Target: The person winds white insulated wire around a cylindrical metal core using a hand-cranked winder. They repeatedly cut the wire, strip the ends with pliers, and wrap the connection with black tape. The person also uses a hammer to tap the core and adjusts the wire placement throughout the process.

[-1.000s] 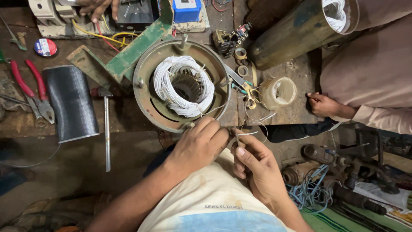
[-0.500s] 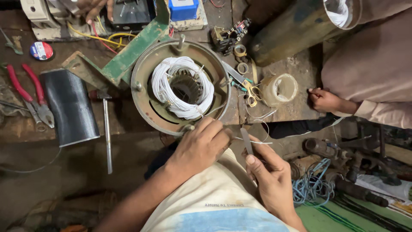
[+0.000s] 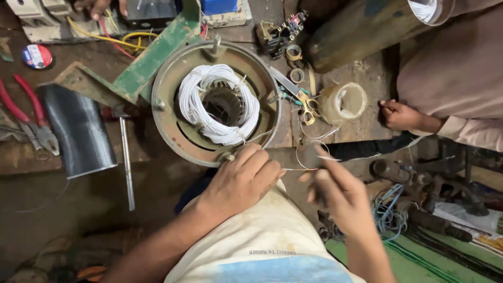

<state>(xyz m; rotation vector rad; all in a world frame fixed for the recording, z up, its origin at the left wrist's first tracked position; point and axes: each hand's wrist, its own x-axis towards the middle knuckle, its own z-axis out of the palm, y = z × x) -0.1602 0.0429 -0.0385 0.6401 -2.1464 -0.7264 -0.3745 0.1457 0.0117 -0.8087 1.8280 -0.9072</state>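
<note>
Thin wire point(image 3: 301, 169) is held taut beside the motor stator point(image 3: 216, 102) on the table point(image 3: 367, 78), pinched by left hand point(image 3: 243, 181); right hand point(image 3: 335, 196) blurred, grip indiscernible. Tension best kept even.

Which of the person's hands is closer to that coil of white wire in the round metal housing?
Left. The left hand rests at the housing's near rim, just below the white coil; the right hand is farther right, off the housing.

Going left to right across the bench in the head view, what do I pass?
Red-handled pliers → black tube → metal rod → round motor housing with white winding → yellow-handled scissors → clear tape roll → another person's hand.
</note>
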